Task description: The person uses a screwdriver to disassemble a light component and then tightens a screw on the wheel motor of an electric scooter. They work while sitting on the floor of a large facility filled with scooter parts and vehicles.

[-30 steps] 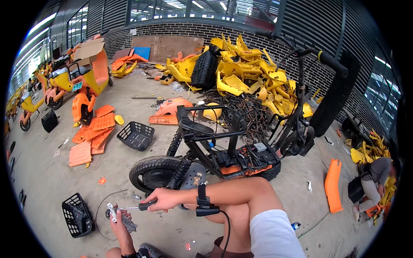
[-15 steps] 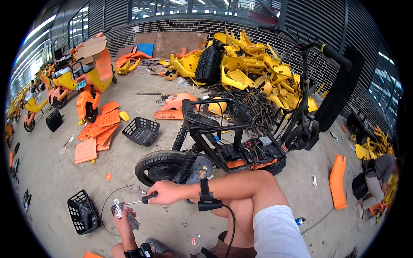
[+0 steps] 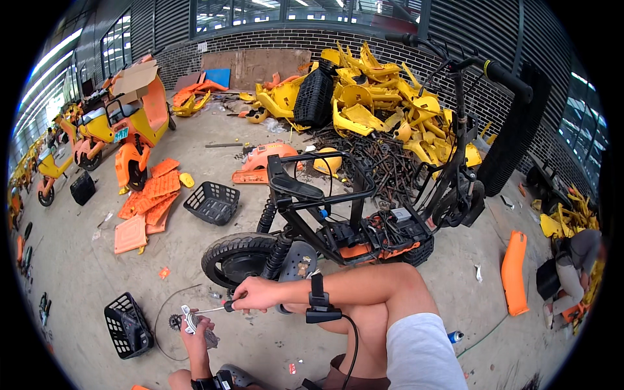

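Note:
My right hand (image 3: 255, 292) is closed around the dark handle of a screwdriver (image 3: 211, 310). Its thin shaft points left, and the tip meets a silver metal part (image 3: 189, 320). My left hand (image 3: 196, 341) grips that part from below, its fingers wrapped round it. A dark round toothed piece (image 3: 175, 322) shows at the part's left side. Beside the part, a thin cable (image 3: 158, 325) curves over the floor; whether it is attached cannot be made out. The stripped scooter frame (image 3: 325, 208) stands just beyond my hands, its rear wheel (image 3: 237, 260) close to my right hand.
A black basket (image 3: 128, 325) lies left of my left hand, another basket (image 3: 212, 203) farther off. Orange panels (image 3: 153, 198) lie on the floor. Yellow shells (image 3: 377, 91) are piled by the wall. A blue can (image 3: 455, 337) is at right; a person (image 3: 575, 273) sits at the far right.
The silver part has turned in my left hand and shifted slightly right, bringing the toothed piece into view. My right hand and the screwdriver have also moved slightly right.

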A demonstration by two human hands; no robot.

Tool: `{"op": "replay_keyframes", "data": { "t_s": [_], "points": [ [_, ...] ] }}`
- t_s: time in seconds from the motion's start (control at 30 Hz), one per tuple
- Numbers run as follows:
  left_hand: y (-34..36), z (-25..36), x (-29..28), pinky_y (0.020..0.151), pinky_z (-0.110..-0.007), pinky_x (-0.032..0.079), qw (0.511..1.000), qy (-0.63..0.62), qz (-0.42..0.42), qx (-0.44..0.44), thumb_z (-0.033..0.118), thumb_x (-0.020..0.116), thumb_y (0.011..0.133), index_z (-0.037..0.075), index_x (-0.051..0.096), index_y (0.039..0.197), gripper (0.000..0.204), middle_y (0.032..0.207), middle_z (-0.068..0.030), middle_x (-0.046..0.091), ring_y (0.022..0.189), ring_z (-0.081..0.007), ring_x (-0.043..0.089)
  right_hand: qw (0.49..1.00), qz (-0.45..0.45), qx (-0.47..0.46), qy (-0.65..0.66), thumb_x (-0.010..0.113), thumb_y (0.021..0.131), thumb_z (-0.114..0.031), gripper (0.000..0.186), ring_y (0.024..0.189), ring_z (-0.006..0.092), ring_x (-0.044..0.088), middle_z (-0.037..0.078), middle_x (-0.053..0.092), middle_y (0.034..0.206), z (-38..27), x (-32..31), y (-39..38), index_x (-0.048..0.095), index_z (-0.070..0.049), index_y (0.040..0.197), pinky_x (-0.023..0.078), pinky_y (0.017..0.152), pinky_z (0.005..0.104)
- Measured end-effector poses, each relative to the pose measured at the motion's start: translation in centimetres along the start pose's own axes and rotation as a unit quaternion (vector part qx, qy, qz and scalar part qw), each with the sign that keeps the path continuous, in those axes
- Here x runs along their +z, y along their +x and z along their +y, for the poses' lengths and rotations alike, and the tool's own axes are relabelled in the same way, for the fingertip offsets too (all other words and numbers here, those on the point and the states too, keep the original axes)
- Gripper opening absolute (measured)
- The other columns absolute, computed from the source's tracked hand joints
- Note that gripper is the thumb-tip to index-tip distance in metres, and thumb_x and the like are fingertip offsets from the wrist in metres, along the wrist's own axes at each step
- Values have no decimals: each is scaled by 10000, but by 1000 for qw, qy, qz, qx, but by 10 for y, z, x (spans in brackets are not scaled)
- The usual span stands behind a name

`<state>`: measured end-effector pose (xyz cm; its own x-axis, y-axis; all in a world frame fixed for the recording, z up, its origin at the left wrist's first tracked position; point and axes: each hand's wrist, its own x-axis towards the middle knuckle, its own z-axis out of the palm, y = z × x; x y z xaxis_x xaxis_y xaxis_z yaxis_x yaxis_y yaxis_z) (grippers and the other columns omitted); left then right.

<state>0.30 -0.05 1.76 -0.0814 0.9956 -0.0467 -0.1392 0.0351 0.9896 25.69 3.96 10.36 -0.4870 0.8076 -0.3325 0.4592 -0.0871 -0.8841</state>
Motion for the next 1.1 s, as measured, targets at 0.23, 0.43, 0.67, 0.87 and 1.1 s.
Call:
{"op": "replay_keyframes", "data": {
  "t_s": [0.23, 0.43, 0.67, 0.87, 1.1],
  "points": [
    [3, -7, -6, 628, -287, 504, 1000, -19, 3, -16, -16, 582, 822, 5, 520, 1175, 360, 802, -75, 605, 672, -173, 621, 994, 39, -41, -90, 678, 838, -326, 356, 559, 207, 643, 98, 693, 743, 5, 6, 4, 727, -11, 996, 525, 577, 357],
    [0, -8, -18, 597, -293, 507, 998, -45, 18, -45, -17, 578, 814, 15, 525, 1158, 349, 783, -69, 595, 646, -184, 620, 965, 85, -111, -223, 680, 809, -292, 346, 886, 357, 680, 173, 711, 927, -15, 18, 1, 724, -38, 1039, 527, 786, 456],
    [-4, -4, -18, 594, -322, 537, 992, -94, 13, -88, -4, 548, 823, 16, 504, 1152, 332, 764, -83, 592, 638, -208, 626, 921, 148, -227, -280, 677, 759, -242, 353, 943, 385, 650, 176, 655, 1064, -45, 25, -9, 711, -54, 1055, 522, 827, 468],
    [1, -7, -14, 598, -370, 551, 971, -210, 21, -110, 45, 528, 831, 9, 471, 1150, 326, 763, -119, 586, 646, -246, 627, 918, 220, -270, -190, 668, 809, -207, 368, 942, 305, 663, 122, 647, 1000, -50, 22, -7, 661, -26, 1129, 521, 829, 387],
    [1, -10, -8, 621, -431, 559, 953, -267, 7, -144, 67, 514, 835, 14, 461, 1162, 336, 776, -135, 576, 679, -286, 625, 940, 210, -248, -107, 650, 846, -193, 538, 1052, 307, 623, 172, 596, 1125, -41, 16, -7, 496, -26, 1334, 494, 897, 378]
  ]
}}
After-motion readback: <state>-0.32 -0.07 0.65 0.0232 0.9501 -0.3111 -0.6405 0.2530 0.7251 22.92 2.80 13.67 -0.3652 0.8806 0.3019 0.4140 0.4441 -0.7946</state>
